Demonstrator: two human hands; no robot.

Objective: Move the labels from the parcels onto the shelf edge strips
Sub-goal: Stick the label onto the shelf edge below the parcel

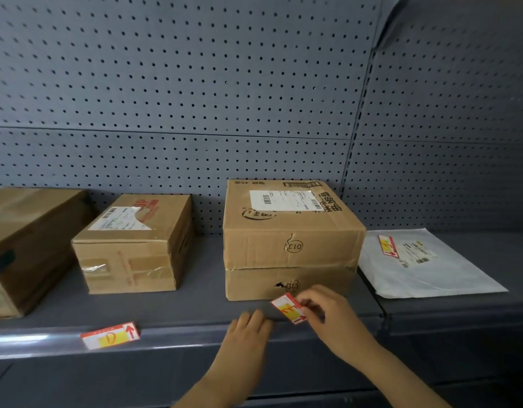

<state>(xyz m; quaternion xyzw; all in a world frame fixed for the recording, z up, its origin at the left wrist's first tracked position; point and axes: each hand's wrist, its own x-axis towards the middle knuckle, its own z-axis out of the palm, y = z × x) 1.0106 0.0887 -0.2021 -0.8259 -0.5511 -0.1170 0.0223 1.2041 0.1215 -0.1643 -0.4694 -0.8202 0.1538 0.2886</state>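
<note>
My right hand (328,312) pinches a red, white and yellow label marked E (287,308) just in front of the large cardboard box marked 013 (289,242), above the grey shelf edge strip (180,338). My left hand (248,329) rests on the strip's top edge, just left of that label, fingers curled over it. A label marked D (110,335) sits on the strip further left, below a smaller taped box (133,245). On the white mailer bag (425,266) at the right lies a third label (387,245).
A long cardboard box (27,245) stands at the far left of the shelf. Grey pegboard (195,83) forms the back wall. A vertical upright (357,134) separates this bay from the right one. Below the strip is a dark lower shelf space.
</note>
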